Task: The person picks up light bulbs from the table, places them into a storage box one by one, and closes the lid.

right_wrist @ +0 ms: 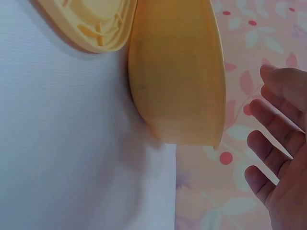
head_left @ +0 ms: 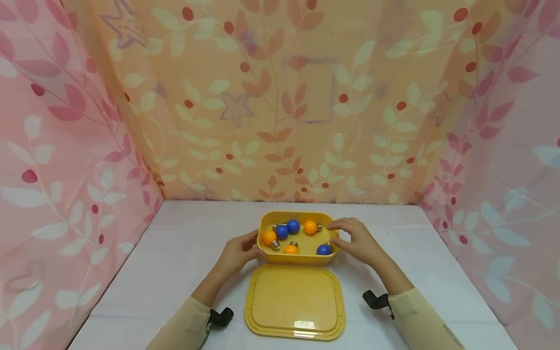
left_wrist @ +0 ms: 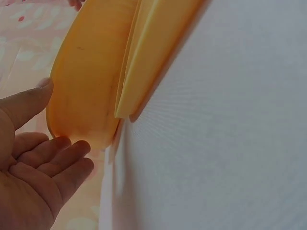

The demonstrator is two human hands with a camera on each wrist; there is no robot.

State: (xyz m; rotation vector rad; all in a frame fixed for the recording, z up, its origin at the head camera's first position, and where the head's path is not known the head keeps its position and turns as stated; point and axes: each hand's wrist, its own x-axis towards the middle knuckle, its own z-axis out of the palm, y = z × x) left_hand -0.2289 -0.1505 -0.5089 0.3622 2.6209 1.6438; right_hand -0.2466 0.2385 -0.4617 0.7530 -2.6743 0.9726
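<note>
A yellow plastic box point(head_left: 302, 259) stands on the table with three orange bulbs and three blue bulbs inside, all with metal screw bases. Among them are an orange bulb point(head_left: 310, 227) and a blue bulb point(head_left: 324, 249). At the box's left end is my left hand point(head_left: 235, 253), its thumb tip at the rim and its fingers loosely bent beside the end wall. My right hand point(head_left: 359, 243) hovers by the right end, fingers spread and relaxed; the right wrist view shows a gap between it and the box wall point(right_wrist: 177, 81).
The flat yellow lid point(head_left: 295, 301) lies on the table just in front of the box. White cloth point(head_left: 183, 233) covers the tabletop. Patterned curtains point(head_left: 280, 146) close off the back and both sides.
</note>
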